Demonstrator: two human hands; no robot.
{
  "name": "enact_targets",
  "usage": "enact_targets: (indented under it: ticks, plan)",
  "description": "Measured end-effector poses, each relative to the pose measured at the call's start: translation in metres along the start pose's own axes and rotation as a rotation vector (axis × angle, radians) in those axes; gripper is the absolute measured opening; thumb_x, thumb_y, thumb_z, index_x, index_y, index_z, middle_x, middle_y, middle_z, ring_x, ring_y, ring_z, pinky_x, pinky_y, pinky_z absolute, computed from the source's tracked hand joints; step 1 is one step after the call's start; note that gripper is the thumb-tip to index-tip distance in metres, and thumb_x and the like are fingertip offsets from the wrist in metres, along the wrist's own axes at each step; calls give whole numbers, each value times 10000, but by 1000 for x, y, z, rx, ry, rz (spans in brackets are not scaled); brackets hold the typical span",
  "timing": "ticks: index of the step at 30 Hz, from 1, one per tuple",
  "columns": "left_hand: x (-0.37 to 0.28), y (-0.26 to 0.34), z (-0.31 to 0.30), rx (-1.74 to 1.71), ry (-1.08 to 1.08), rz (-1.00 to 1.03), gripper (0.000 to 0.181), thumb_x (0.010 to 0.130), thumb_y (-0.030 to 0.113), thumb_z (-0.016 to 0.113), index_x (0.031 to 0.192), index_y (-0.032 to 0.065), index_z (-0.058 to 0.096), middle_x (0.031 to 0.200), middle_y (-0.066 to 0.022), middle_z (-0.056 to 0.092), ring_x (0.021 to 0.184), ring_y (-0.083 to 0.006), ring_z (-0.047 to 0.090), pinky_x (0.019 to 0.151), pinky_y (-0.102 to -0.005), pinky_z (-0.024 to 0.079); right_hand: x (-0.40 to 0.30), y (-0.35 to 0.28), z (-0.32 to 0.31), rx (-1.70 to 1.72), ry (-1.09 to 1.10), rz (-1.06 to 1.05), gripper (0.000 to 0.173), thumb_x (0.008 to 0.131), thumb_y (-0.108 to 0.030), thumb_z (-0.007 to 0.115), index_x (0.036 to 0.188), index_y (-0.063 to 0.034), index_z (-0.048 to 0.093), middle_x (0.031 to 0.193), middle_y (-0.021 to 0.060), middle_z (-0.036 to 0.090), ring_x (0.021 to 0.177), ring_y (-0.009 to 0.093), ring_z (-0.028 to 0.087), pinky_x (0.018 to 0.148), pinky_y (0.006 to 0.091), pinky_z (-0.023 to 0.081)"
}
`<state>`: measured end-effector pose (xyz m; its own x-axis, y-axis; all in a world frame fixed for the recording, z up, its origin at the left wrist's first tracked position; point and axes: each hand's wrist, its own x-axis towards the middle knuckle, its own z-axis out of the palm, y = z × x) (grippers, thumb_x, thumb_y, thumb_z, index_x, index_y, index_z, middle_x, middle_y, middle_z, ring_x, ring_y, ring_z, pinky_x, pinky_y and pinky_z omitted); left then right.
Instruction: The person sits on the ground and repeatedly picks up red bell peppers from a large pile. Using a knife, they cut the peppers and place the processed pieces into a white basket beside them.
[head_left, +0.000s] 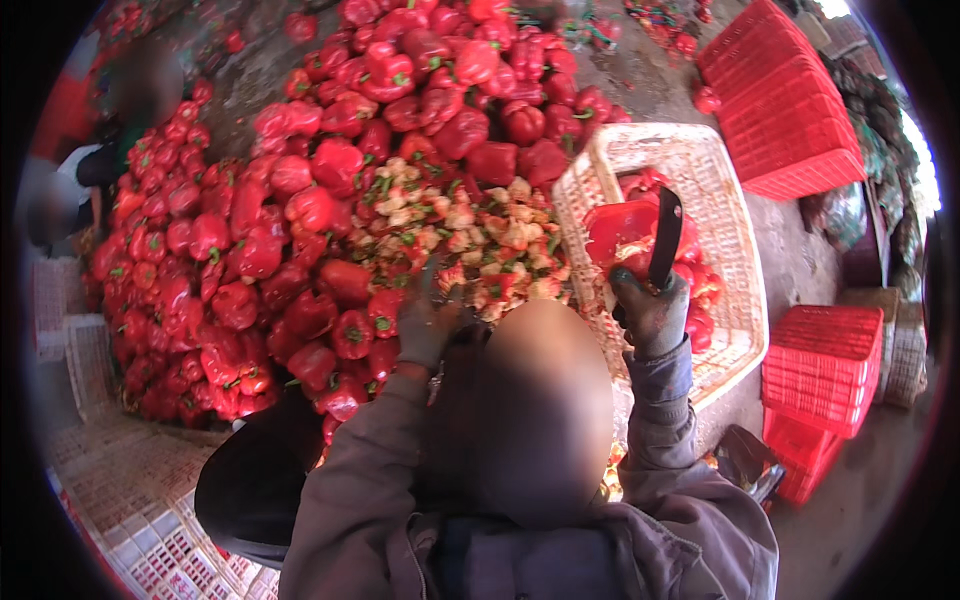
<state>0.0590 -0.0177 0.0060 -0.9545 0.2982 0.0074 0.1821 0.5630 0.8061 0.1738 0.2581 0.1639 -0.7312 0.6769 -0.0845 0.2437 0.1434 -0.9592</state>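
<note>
My right hand, in a dirty work glove, grips a knife whose dark, slightly curved length points up and away from me. Just beyond that fist is a hollow, cut red bell pepper; whether my fingers also hold it I cannot tell. Both are over a worn white plastic crate with red peppers inside. My gloved left hand is low at the near edge of a heap of cut-out pepper cores. One core appears beside its fingers, which are blurred and partly in shadow.
Whole red bell peppers form a large pile ahead and to the left. Red plastic crates stand on the right, one stack behind another. White crates lie at lower left. Another person is at far left.
</note>
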Motion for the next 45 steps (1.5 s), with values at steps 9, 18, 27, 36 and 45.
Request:
enact_targets:
  ticks: [9,18,27,36,45]
  plan:
    - [39,153,-66,-671,-402,232,461,857,280,793,1228,27,689,1003,-120,737,873,-226,718,815,-369,572,-13,-29,25,-279,-159,-370,81,872,-82,747,878,-30,685,698,-15,630,664,64,564,573,284,455]
    - [47,166,-76,-530,-362,307,307,812,235,755,1036,29,713,882,-177,720,793,-341,685,772,-414,547,-20,-45,55,111,-530,-199,418,970,-304,532,1208,30,616,1008,57,682,882,128,639,738,306,530]
    - [30,79,-14,39,-74,467,283,844,234,689,1084,88,653,1020,-168,651,970,-370,636,838,-474,522,-41,-58,44,-109,-313,-73,170,924,-19,641,1053,15,746,801,24,701,690,83,613,602,262,489]
    - [34,3,-89,827,-288,-21,444,942,187,599,1383,195,545,1332,-138,558,1238,-337,550,957,-475,511,10,4,-162,-1101,414,-241,438,884,-268,760,1179,39,661,937,178,733,829,305,709,761,443,561]
    - [83,-105,-157,1132,-738,63,586,978,207,502,1555,167,412,1651,-167,336,1518,-397,318,1226,-525,276,-12,15,-24,-391,80,-327,325,887,-49,761,1203,-26,687,991,16,708,900,113,631,817,286,519]
